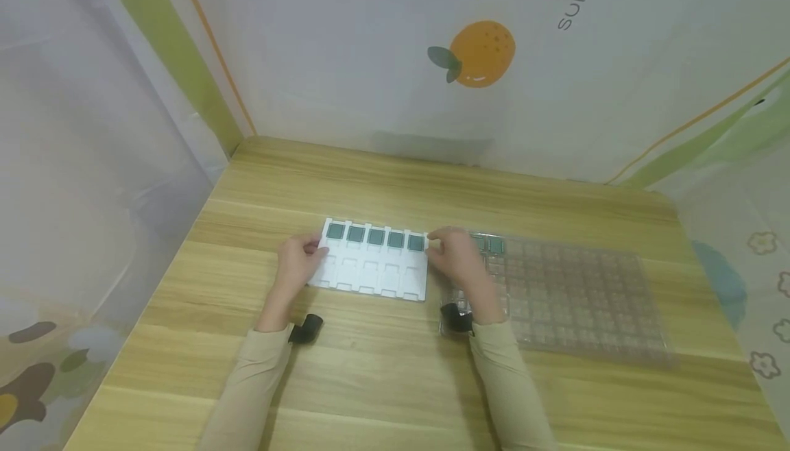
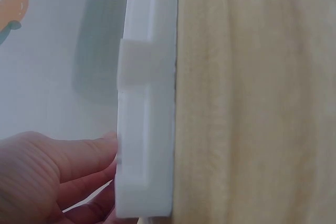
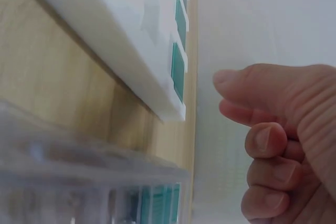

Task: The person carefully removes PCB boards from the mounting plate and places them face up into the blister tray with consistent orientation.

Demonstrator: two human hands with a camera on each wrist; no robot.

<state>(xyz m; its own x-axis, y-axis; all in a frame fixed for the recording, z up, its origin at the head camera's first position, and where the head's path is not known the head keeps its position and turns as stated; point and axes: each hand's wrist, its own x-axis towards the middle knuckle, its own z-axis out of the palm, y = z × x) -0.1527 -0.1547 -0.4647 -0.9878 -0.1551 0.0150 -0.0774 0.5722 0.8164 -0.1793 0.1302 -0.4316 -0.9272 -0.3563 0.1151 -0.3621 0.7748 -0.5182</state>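
Observation:
A white plastic tray (image 1: pixel 354 286) lies on the table with a row of several dark green squares (image 1: pixel 376 237) in its far pockets; its near pockets hold none. My left hand (image 1: pixel 299 259) grips the tray's left edge, its thumb (image 2: pixel 86 156) against the side in the left wrist view. Beside the far right corner is my right hand (image 1: pixel 459 256). In the right wrist view its thumb and forefinger stand apart from the tray, the other fingers (image 3: pixel 270 174) loosely curled, with nothing seen between them. Green squares (image 1: pixel 496 245) sit in the clear tray's far left pockets, partly behind that hand.
The large clear plastic tray (image 1: pixel 580 293), divided into many small pockets, lies on the right side of the wooden table (image 1: pixel 370 382), under my right forearm. A printed white curtain (image 1: pixel 345 60) hangs behind the table. Each wrist wears a black camera mount (image 1: pixel 306 328).

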